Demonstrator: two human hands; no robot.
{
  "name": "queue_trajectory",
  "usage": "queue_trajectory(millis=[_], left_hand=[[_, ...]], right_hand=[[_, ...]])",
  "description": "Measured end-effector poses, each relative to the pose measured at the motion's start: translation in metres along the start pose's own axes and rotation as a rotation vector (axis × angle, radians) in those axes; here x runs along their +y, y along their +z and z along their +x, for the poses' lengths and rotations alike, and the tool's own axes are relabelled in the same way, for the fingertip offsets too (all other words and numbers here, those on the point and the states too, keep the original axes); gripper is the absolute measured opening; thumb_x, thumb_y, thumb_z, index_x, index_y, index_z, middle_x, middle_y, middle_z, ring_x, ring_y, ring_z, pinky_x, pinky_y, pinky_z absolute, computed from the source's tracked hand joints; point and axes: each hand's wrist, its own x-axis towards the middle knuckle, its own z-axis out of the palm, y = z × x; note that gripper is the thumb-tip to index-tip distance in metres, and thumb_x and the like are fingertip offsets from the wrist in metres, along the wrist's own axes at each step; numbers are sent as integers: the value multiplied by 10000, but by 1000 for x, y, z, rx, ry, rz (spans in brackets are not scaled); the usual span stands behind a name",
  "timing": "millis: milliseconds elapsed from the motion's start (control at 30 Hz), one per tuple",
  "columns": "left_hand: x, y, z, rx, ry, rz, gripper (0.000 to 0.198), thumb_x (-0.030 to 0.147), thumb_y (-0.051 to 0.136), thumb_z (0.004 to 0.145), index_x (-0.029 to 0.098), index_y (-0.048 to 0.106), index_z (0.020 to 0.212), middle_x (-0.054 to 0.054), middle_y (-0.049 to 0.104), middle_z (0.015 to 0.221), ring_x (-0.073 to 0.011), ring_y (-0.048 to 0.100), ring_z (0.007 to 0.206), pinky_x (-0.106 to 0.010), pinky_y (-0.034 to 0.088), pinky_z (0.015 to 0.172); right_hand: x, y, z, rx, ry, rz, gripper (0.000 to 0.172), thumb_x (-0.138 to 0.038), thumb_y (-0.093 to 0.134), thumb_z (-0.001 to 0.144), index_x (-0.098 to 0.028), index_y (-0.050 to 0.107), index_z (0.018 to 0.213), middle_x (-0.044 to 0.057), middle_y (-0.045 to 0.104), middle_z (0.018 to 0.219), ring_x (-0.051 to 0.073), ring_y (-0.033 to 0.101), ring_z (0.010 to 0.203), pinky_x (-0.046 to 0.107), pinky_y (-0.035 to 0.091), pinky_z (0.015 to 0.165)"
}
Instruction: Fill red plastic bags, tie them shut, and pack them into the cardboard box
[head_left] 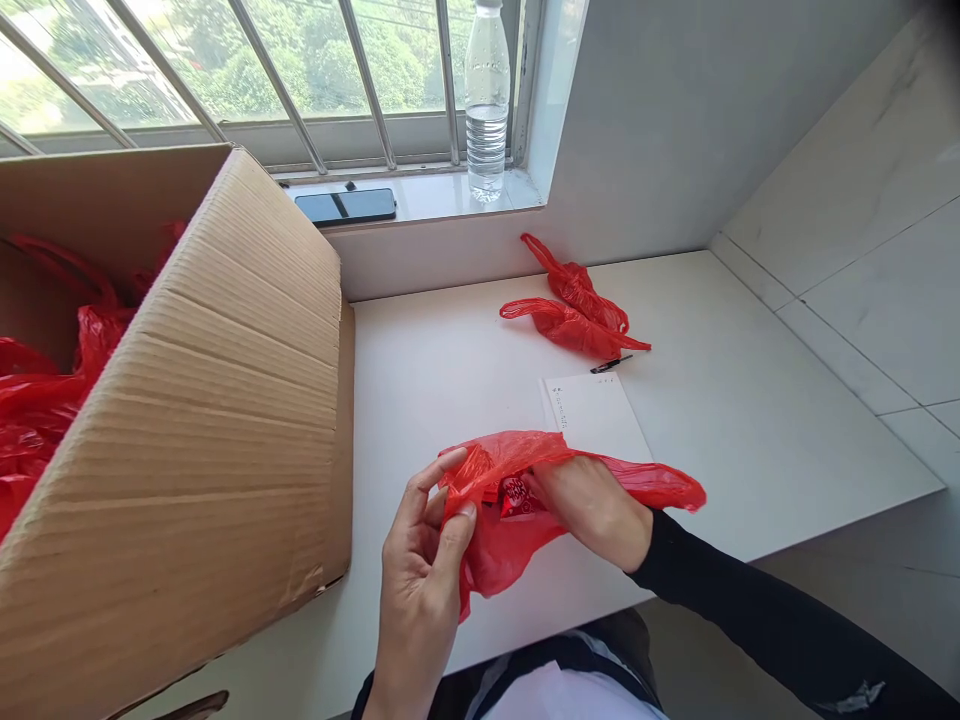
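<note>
My left hand (421, 575) pinches the rim of a thin red plastic bag (510, 555) between thumb and fingers, holding its mouth apart above the table's front part. Inside the mouth lies a small red packet (516, 496) with white print. My right hand (600, 510) reaches into the bag from the right, buried to about the knuckles. Its fingers are hidden by the plastic, so I cannot see whether they grip anything. One bag handle stretches out to the right, beyond my right wrist.
A large cardboard box (247, 400) with several red bags (45, 400) stands at left. Two tied red bags (574, 310), a pen (611, 364) and a notepad (600, 410) lie on the white table (787, 420). The sill holds a phone (345, 206) and a water bottle (487, 130).
</note>
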Motion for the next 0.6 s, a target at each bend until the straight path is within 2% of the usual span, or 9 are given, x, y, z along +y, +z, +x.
queue_trajectory(millis=[67,100,200,267,400,500,600], left_hand=[[-3,-2,1,-11,1,-3,401,441,657,931,316,614,1309,82,518,591,-58,260,424,-145,241,352],[-4,-4,2,-23,3,-10,386,438,649,941,325,614,1309,78,540,621,-55,281,432,-141,262,364],[-9,-8,4,-58,5,-42,365,433,638,958,345,607,1311,39,645,810,-72,481,573,-141,430,513],[-11,-10,5,-70,-1,-61,364,434,637,961,345,603,1311,12,684,957,-102,569,715,-170,499,637],[-9,-8,5,-84,-20,-77,375,434,644,958,341,596,1319,3,700,1046,-103,570,737,-171,493,642],[-6,-5,4,-69,-33,-78,367,437,652,949,334,611,1299,7,708,1051,-90,541,679,-164,476,602],[-5,-3,4,-48,-37,-88,365,434,655,946,326,617,1293,1,714,1082,-92,558,687,-171,501,648]], right_hand=[[-1,-1,3,-27,44,-65,139,-125,506,926,-200,621,898,22,658,764,189,620,649,293,436,557],[-1,-1,4,-36,48,-92,145,-106,502,916,-203,609,894,20,654,761,183,611,647,290,414,550],[2,-2,4,-58,55,-150,164,-67,507,884,-212,571,845,4,609,703,168,561,604,288,354,521],[7,-2,1,-57,13,-183,188,-45,494,881,-219,565,885,3,605,725,168,551,614,293,353,535],[16,0,-5,-41,-110,-215,238,-29,404,925,-201,561,975,40,633,866,184,570,741,319,404,665],[16,-3,-7,-69,-104,-255,236,-43,382,947,-176,573,986,50,630,871,184,554,742,323,384,648],[7,-12,-10,-96,-102,-285,237,-37,389,931,-178,569,870,34,590,770,179,511,675,333,348,613]])
